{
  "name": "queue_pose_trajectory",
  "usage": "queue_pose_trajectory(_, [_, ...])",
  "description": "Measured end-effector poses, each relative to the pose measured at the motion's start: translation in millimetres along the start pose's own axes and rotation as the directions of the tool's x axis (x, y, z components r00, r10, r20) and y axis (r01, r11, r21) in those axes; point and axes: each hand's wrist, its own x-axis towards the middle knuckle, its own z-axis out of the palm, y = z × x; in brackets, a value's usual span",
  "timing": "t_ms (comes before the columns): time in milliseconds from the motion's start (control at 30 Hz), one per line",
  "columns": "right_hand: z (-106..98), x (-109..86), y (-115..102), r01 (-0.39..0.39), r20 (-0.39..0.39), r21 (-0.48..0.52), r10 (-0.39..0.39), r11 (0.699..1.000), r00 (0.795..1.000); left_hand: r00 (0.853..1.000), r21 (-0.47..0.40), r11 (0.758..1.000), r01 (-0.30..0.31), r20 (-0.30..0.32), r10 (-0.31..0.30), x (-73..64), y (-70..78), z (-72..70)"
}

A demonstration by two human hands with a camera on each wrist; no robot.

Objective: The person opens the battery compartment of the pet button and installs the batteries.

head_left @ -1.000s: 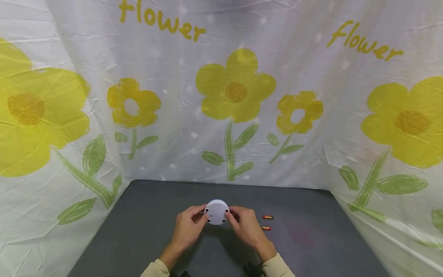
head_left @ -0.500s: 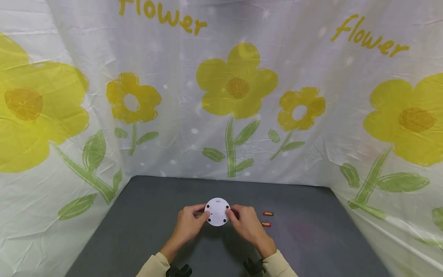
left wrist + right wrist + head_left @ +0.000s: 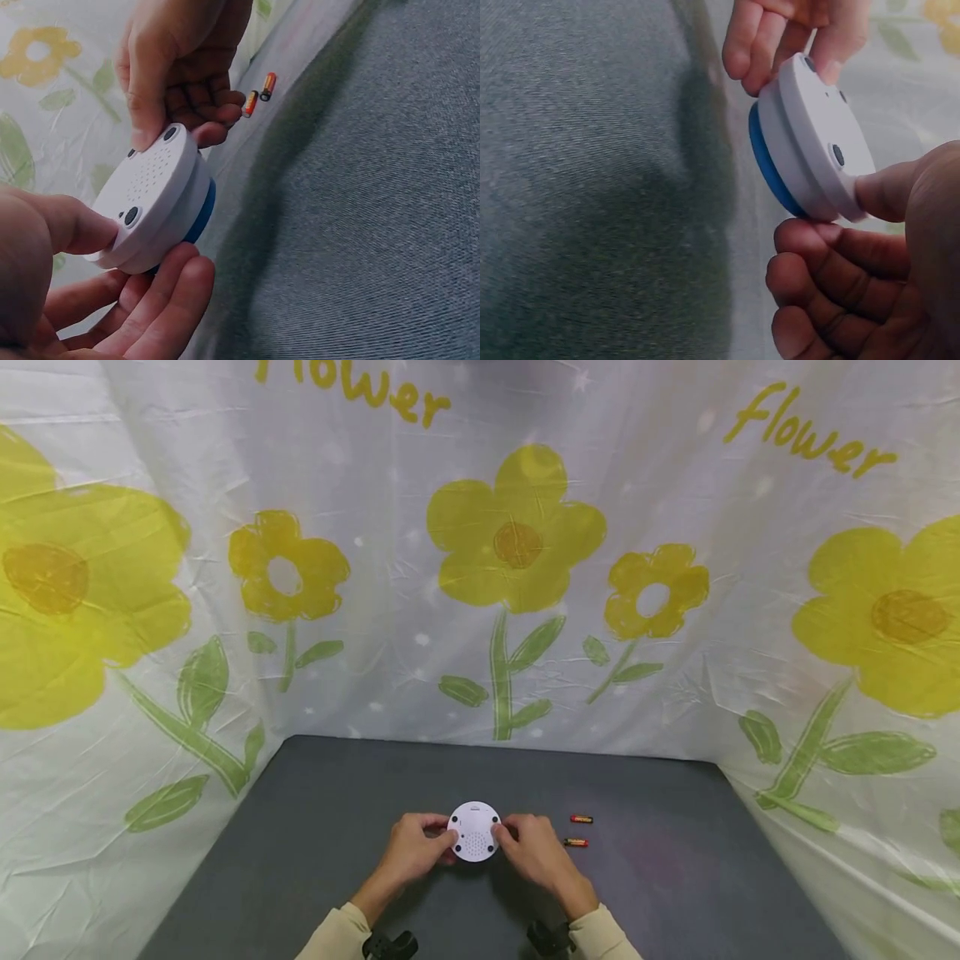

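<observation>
Between both hands is a round white device [image 3: 474, 832] with several black rubber feet and a patch of small holes on the face turned up. A blue band [image 3: 769, 165] runs round its far side in the right wrist view. My left hand [image 3: 415, 847] pinches its left edge, thumb on the white face and fingers beneath. At the opposite edge my right hand [image 3: 534, 853] pinches it too, thumb on the face; its other fingers curl below in the right wrist view. The device is held up off the table.
Two red-and-black batteries [image 3: 576, 843] lie on the dark grey table [image 3: 337, 785], right of the right hand. A white curtain [image 3: 390, 635] printed with yellow flowers encloses the back and sides. Black straps [image 3: 390, 945] sit at the wrists.
The device has tipped so its holed face turns more fully toward the head camera, and it has come slightly nearer the person. Both hands keep their grip. The head view has tilted slightly down.
</observation>
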Motion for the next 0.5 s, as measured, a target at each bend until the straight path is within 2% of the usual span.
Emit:
queue_pose_trajectory(267, [5.8, -4.0, 4.9, -0.041, 0.057, 0.027, 0.039, 0.999, 0.998, 0.996, -0.076, 0.994, 0.073, 0.054, -0.069, -2.2, -8.9, -0.4])
queue_pose_trajectory(500, [9.6, -5.7, 8.2, -0.059, 0.078, 0.032, 0.057, 0.998, 0.995, 0.984, -0.145, 0.977, 0.155, 0.105, -0.141, 0.4, -16.8, 0.2])
